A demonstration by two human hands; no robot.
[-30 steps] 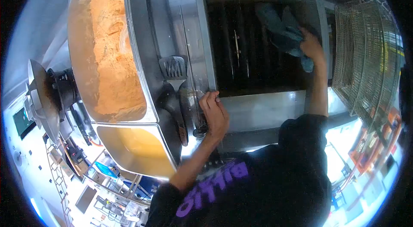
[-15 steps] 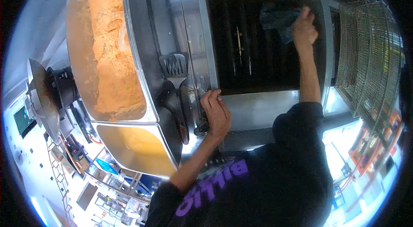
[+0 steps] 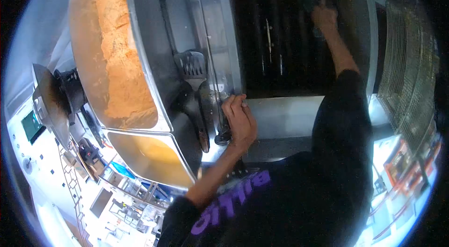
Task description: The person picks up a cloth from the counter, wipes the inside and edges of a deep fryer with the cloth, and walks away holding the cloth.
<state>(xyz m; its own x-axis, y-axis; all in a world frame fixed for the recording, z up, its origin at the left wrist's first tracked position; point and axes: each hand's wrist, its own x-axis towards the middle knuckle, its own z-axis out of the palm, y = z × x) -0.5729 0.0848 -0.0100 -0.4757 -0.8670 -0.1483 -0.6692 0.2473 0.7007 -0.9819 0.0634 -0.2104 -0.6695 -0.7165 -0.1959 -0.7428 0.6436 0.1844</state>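
Filling our pans: orange powder, yellow liquid
Fryer vat: right hand farther forward, cloth beneath
Rim: left hand
Grips: both unclear

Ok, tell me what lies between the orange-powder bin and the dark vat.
In the head view, a slotted spatula and a thin rod lie on the metal strip between the bin and the vat.

The powder on the left is orange. The nearer tub has yellow stuff. The shirt is black with purple letters. The tank looks black, the cloth dark blue-green.
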